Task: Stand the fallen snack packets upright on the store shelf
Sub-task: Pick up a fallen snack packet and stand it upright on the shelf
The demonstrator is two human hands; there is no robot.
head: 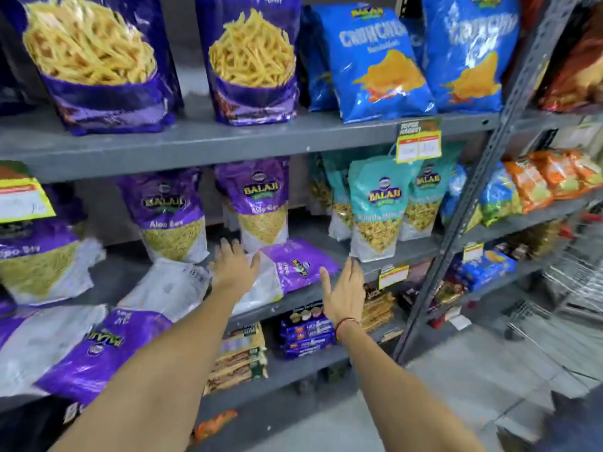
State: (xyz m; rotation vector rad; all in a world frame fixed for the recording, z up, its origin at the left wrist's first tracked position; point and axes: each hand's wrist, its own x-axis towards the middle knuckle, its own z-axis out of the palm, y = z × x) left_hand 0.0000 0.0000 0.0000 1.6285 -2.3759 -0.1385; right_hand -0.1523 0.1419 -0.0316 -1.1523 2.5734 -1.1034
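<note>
A purple and white snack packet [293, 267] lies flat on the grey middle shelf [303, 296]. My left hand [233, 267] hovers open over its left end, fingers spread. My right hand [342, 293] is open just right of it, at the shelf's front edge, palm turned toward the packet. Two more fallen purple packets [107, 347] [169, 285] lie flat to the left under my left forearm. Behind them two purple packets [171, 213] [259, 203] stand upright.
Teal packets [375, 210] stand upright right of the fallen one. The top shelf holds large purple bags [254, 60] and blue bags [372, 60]. A slotted grey upright [473, 190] divides this rack from another at the right. Biscuit packs [306, 334] sit on the lower shelf.
</note>
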